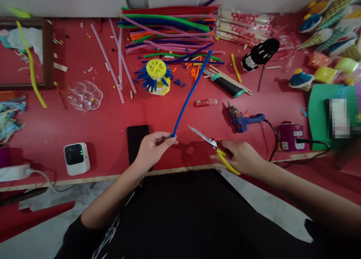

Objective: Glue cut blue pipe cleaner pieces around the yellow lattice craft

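Note:
Near the table's front edge my left hand (158, 148) pinches the lower end of a blue pipe cleaner (190, 95), which slants up and to the right. My right hand (239, 155) grips yellow-handled scissors (207, 138); their blades look nearly together and point left toward the pipe cleaner, apart from it. Beyond my hands stands a yellow wheel-like craft piece (156, 73) ringed with short blue pipe cleaner pieces. Under and beside my left wrist lies a black phone (137, 138).
A blue glue gun (244, 118) with a cord lies right of centre, near a purple power socket box (292, 137). Behind are a cutter knife (228, 85), a pile of coloured pipe cleaners (169, 26) and a clear flower-shaped tray (86, 96). A white device (76, 158) stands left.

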Demonstrator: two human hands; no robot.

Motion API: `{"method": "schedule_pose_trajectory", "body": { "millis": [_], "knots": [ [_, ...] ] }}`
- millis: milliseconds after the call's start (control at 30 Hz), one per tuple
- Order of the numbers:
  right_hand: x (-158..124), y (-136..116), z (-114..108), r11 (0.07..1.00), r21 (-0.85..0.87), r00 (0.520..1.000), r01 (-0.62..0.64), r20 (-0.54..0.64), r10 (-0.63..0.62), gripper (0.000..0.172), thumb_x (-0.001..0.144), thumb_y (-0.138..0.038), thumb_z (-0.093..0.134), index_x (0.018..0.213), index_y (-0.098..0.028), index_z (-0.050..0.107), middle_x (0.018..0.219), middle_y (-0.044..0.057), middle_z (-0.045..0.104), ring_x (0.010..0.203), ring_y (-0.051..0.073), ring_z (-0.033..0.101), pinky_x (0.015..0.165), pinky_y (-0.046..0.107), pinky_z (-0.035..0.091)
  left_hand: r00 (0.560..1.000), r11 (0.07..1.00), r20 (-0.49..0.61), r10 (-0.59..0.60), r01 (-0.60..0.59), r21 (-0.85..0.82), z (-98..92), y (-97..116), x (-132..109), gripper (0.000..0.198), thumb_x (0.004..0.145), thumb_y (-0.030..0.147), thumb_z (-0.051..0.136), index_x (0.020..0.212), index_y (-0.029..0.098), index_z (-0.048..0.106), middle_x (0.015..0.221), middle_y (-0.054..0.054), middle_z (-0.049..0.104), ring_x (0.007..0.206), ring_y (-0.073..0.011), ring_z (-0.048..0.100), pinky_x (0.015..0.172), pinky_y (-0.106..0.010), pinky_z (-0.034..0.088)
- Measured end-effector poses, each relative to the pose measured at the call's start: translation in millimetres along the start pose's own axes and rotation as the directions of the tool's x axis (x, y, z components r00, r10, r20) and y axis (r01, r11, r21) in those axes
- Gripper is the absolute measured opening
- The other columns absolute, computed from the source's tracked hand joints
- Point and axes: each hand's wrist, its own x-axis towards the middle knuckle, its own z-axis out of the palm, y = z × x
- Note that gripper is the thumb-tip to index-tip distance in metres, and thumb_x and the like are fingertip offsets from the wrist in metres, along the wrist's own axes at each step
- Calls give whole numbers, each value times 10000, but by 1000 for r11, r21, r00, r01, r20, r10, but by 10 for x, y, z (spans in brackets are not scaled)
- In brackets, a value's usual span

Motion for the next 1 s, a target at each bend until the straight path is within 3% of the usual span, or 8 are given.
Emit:
{"method": "schedule_pose_trajectory", "body": {
  "millis": [100,233,500,600,767,1000],
  "knots": [
    [34,-21,-73,1000,-7,1000,23,-8,-23,442,877,-609,517,915,-177,603,745,85,698,648,211,652,559,278,346,1000,998,18,23,-24,59,13,-3,-3,76,765,280,781,800,214,794,793,-38,813,791,-198,763,815,-314,592],
    [72,-51,-103,996,-30,996,88,25,-87,555,860,-687,515,971,-153,618,795,115,719,713,244,690,595,298,374,996,988,42,74,-79,131,26,-13,-13,93,784,279,763,842,233,819,872,-36,824,833,-211,759,814,-321,590],
    [85,-24,-75,994,-69,994,83,72,-78,490,880,-648,533,875,-165,617,702,93,684,655,232,667,553,293,317,997,991,40,69,-73,116,30,16,-23,92,787,257,762,852,230,822,847,-36,822,813,-201,758,809,-307,588],
    [80,-3,-71,997,-23,995,75,67,-74,500,882,-643,535,949,-154,616,743,98,695,681,240,673,573,295,355,999,995,22,34,-35,94,35,25,-18,102,778,265,774,859,224,820,813,-39,816,797,-202,756,810,-315,588],
    [99,-1,-45,994,5,991,106,80,-106,420,874,-577,588,939,-163,613,823,112,722,742,249,690,620,303,410,996,992,58,64,-70,107,51,-3,5,106,781,261,764,867,246,824,903,-33,824,845,-204,751,826,-320,581],
    [135,43,-24,984,-83,986,156,64,-151,377,928,-542,533,847,-179,596,694,77,677,629,201,644,549,281,332,994,988,98,43,-57,144,46,28,15,110,797,271,745,866,253,829,892,-26,827,833,-195,750,807,-297,567]
  ]
}}
